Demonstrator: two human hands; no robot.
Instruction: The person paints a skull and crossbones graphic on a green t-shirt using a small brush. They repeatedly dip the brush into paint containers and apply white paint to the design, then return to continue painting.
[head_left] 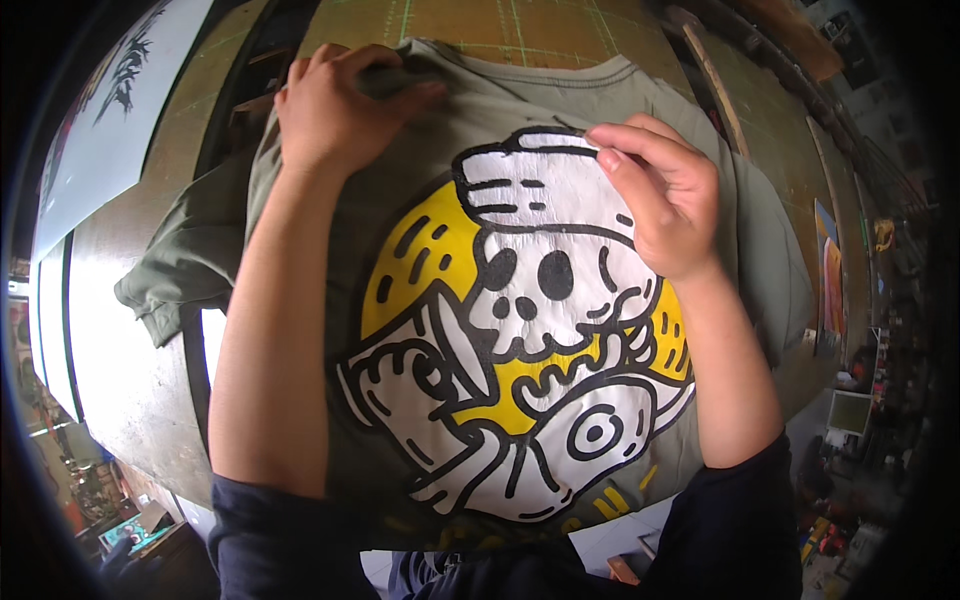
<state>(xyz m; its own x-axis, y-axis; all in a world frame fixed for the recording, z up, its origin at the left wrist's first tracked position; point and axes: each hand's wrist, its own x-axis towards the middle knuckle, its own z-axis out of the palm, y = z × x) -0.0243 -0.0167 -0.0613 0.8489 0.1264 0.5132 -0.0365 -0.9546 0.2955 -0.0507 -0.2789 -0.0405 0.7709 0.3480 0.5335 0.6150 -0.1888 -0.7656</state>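
An olive-green T-shirt (760, 260) lies spread out before me, its collar at the top. It bears a large cartoon print (560, 280) of a white skull and other white shapes on yellow. My left hand (350, 100) rests on the upper left of the shirt beside the collar, fingers bent and thumb apart from the index finger. My right hand (655, 190) is at the top right of the print, thumb and forefinger close together and other fingers curled; whatever is between the fingertips is too small to make out.
A brown board (520, 30) with green grid lines lies beneath the shirt. A white sheet with dark artwork (100, 130) is at upper left. A wooden strip (720, 90) runs at upper right. Cluttered shelves and tools (860, 380) line the right side, and more clutter (130, 530) sits at lower left.
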